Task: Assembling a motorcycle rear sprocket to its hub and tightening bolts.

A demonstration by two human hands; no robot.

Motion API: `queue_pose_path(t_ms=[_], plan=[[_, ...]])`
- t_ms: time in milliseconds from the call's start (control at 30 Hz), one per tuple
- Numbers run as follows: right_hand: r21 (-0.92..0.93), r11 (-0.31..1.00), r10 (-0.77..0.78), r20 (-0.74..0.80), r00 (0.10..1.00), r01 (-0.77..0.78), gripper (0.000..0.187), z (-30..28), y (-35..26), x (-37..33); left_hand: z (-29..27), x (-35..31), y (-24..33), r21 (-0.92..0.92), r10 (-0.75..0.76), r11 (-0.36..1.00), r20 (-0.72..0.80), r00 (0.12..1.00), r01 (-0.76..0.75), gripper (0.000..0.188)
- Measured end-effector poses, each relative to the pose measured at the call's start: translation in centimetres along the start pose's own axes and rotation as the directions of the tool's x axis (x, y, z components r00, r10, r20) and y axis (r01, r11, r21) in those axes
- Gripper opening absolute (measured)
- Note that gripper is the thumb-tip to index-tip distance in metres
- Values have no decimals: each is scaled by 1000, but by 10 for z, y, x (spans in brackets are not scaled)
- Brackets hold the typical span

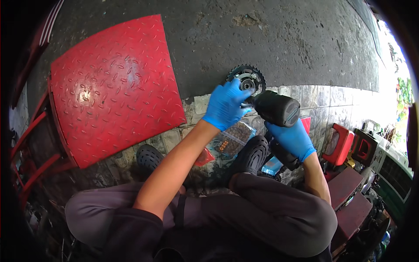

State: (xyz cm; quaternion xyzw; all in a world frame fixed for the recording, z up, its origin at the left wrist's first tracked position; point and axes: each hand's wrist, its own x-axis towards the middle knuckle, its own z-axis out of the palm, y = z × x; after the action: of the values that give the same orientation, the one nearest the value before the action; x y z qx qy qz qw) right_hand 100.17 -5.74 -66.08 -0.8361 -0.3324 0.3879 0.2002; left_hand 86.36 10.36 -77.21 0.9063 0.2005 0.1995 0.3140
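Note:
Both my hands wear blue gloves. A dark bicycle chainring [260, 76] with a toothed rim and a round metal hub in its middle is in front of me, over the edge between dark floor and paving. My left hand [227, 102] is closed on the near left side of the chainring, its fingertips slightly blurred. In my right hand [293, 137] is a black power drill [276, 108], gripped by its handle. The drill's nose points toward the chainring's centre; whether they touch I cannot tell.
A red diamond-plate metal ramp [118, 87] stands at the left. A clear bag of brown bits [235, 139] lies between my black clogs [254, 153]. Red stools [338, 144], dark red boxes [349, 201] and clutter line the right side.

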Motion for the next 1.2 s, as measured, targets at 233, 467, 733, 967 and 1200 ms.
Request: queue_pose_path(t_ms=[233, 467, 733, 967, 1200], plan=[[-65, 998, 7, 52, 999, -4, 28, -23, -35, 2, 32, -1, -6, -348, -211, 916, 1, 978, 198, 49], [-186, 956, -221, 45, 974, 225, 27, -18, -28, 52, 19, 15, -13, -156, -327, 938, -111, 938, 309, 42], [-238, 944, -216, 85, 973, 230, 25, -17, -46, 57, 38, -8, -29, -820, -635, 246, 266, 725, 516, 39], [-281, 927, -222, 124, 967, 249, 22, -19, -43, 60, 61, -9, -34, -661, -414, -692, 693, 590, 291, 42], [-355, 904, -208, 127, 970, 240, 22, -18, -51, 58, 74, -9, -32, -660, -424, -737, 617, 663, 144, 36]])
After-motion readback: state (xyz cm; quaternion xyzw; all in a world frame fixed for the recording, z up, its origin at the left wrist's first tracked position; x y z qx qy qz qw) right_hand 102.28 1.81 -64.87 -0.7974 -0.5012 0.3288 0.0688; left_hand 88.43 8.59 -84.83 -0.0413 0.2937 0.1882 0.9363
